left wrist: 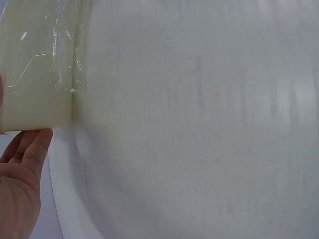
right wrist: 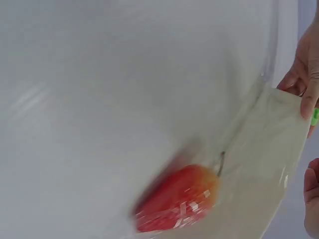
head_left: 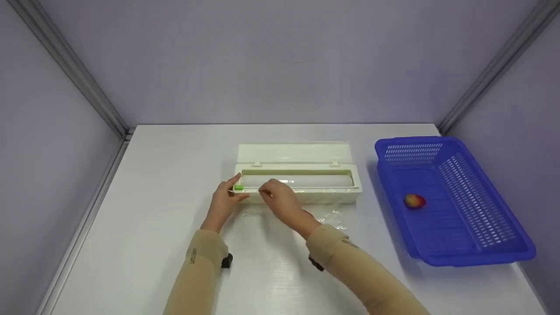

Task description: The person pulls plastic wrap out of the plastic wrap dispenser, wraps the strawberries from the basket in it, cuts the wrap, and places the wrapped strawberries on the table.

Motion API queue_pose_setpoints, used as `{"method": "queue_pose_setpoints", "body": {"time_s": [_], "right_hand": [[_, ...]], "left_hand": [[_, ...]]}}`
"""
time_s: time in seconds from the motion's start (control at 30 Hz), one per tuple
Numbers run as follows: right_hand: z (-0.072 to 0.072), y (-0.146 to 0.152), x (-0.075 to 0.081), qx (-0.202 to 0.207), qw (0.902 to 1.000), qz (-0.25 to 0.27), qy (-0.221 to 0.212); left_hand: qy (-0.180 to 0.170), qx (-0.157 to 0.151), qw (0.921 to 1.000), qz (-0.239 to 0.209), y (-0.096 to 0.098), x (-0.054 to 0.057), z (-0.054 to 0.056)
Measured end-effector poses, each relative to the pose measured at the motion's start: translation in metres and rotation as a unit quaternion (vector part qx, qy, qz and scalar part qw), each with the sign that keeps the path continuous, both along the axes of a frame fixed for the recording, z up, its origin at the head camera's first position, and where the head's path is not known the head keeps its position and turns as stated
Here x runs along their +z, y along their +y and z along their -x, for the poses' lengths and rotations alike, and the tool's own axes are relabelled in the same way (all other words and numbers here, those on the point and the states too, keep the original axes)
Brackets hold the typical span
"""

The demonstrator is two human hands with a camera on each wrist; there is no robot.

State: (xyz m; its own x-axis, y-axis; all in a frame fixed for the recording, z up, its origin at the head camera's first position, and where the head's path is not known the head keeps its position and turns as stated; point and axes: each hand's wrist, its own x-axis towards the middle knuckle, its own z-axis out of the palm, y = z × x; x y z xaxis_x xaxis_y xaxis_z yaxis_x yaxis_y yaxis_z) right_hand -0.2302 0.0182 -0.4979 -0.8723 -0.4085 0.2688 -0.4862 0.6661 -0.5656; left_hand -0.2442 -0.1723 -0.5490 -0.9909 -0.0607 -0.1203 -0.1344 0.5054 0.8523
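Observation:
A cream cling film dispenser (head_left: 302, 197) lies on the table, its lid (head_left: 295, 153) raised and a film roll (head_left: 315, 180) inside. My left hand (head_left: 222, 203) grips its left end, thumb at the front, beside a green slider (head_left: 238, 187). Close over the front edge, right of the slider, is my right hand (head_left: 282, 203) with fingers bunched; I cannot tell whether they pinch film. Clear cling film (head_left: 332, 218) extends from the dispenser toward me. Under it in the right wrist view lies a red and yellow mango (right wrist: 184, 199), mostly behind my right wrist in the head view.
On the right of the table stands a blue plastic basket (head_left: 494, 201) with slotted walls. A second red and yellow mango (head_left: 414, 201) lies inside it. Pale walls (head_left: 280, 65) enclose the white table (head_left: 166, 175) at the back and sides.

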Motion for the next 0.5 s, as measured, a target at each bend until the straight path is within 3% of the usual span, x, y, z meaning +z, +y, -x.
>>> {"method": "queue_pose_setpoints", "body": {"time_s": [0.17, 0.3, 0.5], "right_hand": [[0.011, -0.035, 0.010, 0.011, 0.9991, -0.027, -0.030], [0.015, -0.050, 0.012, 0.024, 0.9953, -0.087, -0.036], [0.015, -0.065, 0.010, 0.003, 0.9733, -0.229, 0.021]], "left_hand": [[0.004, 0.008, 0.9998, -0.017, -0.001, -0.002, 0.001], [0.004, 0.012, 0.9999, -0.008, -0.001, -0.003, 0.000], [0.027, 0.013, 0.9995, 0.015, 0.001, 0.000, 0.000]]}}
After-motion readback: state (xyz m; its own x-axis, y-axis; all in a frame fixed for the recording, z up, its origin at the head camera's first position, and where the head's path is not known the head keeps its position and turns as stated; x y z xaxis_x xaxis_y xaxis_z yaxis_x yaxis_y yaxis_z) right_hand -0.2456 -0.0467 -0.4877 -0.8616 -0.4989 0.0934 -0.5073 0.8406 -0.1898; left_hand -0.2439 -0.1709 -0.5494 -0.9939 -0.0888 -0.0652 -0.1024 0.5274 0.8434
